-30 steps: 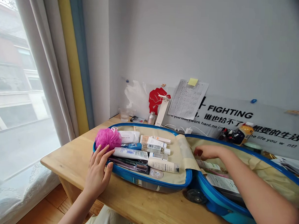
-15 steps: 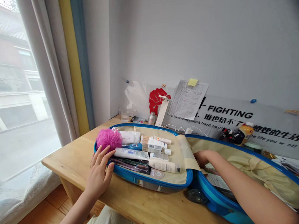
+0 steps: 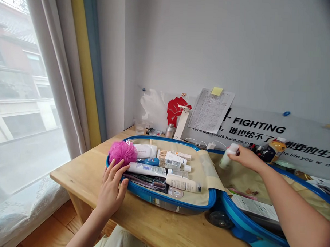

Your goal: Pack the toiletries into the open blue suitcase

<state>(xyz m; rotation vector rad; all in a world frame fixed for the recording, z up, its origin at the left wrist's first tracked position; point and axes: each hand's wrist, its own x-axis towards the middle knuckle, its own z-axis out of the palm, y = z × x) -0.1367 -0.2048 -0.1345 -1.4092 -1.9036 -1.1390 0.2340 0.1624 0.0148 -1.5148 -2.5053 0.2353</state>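
Observation:
An open blue suitcase (image 3: 174,207) with a beige lining lies across the table. My left hand (image 3: 113,185) rests on its left rim, fingers spread, the fingertips against a pink bath puff (image 3: 122,152). My right hand (image 3: 242,156) grips a small white-capped bottle (image 3: 227,157) by its cap, held tilted above the right half. In the left half lie a white tube (image 3: 146,169), a cream tube (image 3: 183,183), a clear bottle (image 3: 175,164), a white packet (image 3: 145,151) and toothbrushes in a wrapper (image 3: 148,183). A flat printed box (image 3: 251,206) lies in the right half.
A wooden table (image 3: 78,170) carries the suitcase. Behind it stand a clear cup (image 3: 140,127), a silver bottle (image 3: 169,131), a white lamp (image 3: 181,122) and an orange-labelled bottle (image 3: 277,150). A curtain (image 3: 85,69) hangs at the left by the window.
My right hand has risen out of the suitcase's right half and now holds the small white-capped bottle. My left hand stays on the rim by the bath puff. The view has shifted slightly.

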